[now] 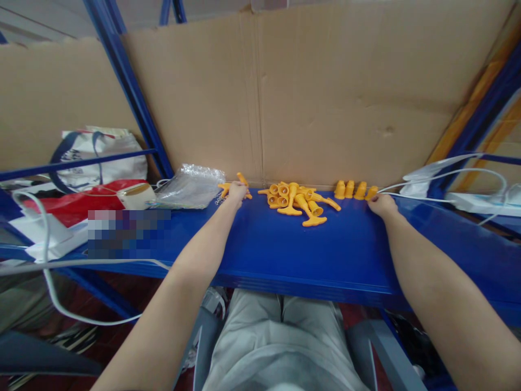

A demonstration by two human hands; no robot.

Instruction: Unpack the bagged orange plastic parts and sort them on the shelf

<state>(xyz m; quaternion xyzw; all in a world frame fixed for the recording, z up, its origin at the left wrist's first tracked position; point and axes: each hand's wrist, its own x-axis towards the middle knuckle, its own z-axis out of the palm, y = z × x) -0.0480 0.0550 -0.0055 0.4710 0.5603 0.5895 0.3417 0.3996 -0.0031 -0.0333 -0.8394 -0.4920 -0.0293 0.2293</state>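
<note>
My left hand is at the back of the blue shelf, closed on a yellow plastic T-handled piece; its fingers hide much of it. Another bit of yellow plastic shows just left of that hand. Further right, my right hand pinches a small yellow cap, the rightmost in a row. Several matching yellow caps stand upright to its left. Between my hands lies a pile of yellow T-handled pieces with hollow, cone-shaped ends, some facing me.
A cardboard panel rises behind the blue shelf. On the left are a clear plastic bag, a red bag, a white tote bag and a white cable. White cables and a power strip lie right.
</note>
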